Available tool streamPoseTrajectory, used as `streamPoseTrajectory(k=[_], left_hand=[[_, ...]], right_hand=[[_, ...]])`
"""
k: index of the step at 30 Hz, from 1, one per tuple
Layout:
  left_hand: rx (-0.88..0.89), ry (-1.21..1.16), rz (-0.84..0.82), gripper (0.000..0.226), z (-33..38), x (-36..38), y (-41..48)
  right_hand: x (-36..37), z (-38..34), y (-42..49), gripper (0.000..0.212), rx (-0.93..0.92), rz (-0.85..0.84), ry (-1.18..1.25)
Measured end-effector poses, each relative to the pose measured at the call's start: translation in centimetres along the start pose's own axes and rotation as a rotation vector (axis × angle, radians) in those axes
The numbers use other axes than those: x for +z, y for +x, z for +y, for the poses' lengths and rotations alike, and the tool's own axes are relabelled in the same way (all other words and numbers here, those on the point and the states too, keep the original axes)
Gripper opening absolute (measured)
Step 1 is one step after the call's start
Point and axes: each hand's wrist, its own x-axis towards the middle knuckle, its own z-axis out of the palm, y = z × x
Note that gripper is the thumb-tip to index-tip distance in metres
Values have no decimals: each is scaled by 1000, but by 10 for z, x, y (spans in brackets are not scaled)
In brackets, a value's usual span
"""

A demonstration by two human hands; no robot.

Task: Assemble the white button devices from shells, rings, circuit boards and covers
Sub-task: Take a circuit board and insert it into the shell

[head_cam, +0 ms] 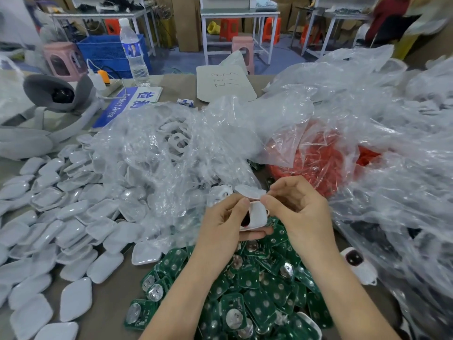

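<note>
My left hand grips a white shell with a dark red button showing on its left side, held above the pile of green circuit boards. My right hand pinches the shell's upper right edge between thumb and forefinger. A white cover piece lies just behind the fingertips; whether it is held I cannot tell. Many white covers lie spread over the left of the table. White shells and rings fill a clear plastic bag behind the hands.
A red tub under plastic stands behind my right hand. Crumpled clear bags cover the right side. An assembled white device lies at the right. A grey headset, a water bottle and a blue sign sit at the far left.
</note>
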Motion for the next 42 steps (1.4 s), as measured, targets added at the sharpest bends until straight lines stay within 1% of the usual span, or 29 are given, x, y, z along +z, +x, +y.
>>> streamPoseTrajectory(k=[3, 7, 11, 14, 17, 20, 22, 24, 27, 30, 33, 35, 42], left_hand=[[-3, 36, -22, 27, 2, 1, -1], [-13, 73, -57, 25, 2, 1, -2], [-21, 89, -99, 20, 3, -2, -3], [-17, 158, -160, 16, 2, -6, -3], [-30, 260, -201, 14, 2, -11, -2], [-58, 276, -170, 18, 0, -16, 1], [-46, 286, -151, 17, -1, -19, 2], [-32, 262, -150, 17, -1, -19, 3], [-14, 221, -161, 30, -1, -20, 4], [-21, 205, -201, 44, 0, -21, 4], [-33, 197, -232, 52, 1, -23, 4], [-43, 190, -268, 55, 2, -23, 4], [-74, 101, -419, 59, 4, -25, 3]], right_hand=[[-2, 2, 1, 23, 38, -13, 12], [-3, 4, 1, 17, 85, -59, -9], [-7, 1, 5, 13, 178, -53, 75], [-10, 0, 6, 11, 251, -96, 133], [-13, 0, 8, 27, 332, -103, 288], [-23, -4, 12, 43, 386, -69, 412], [-28, -6, 13, 47, 403, -87, 435], [-29, -6, 12, 46, 410, -139, 433], [-28, -7, 10, 35, 397, -183, 431], [-28, -7, 9, 25, 366, -160, 346], [-28, -8, 8, 24, 332, -138, 222], [-29, -9, 8, 24, 296, -144, 160], [-27, -13, 7, 7, 183, -231, 70]])
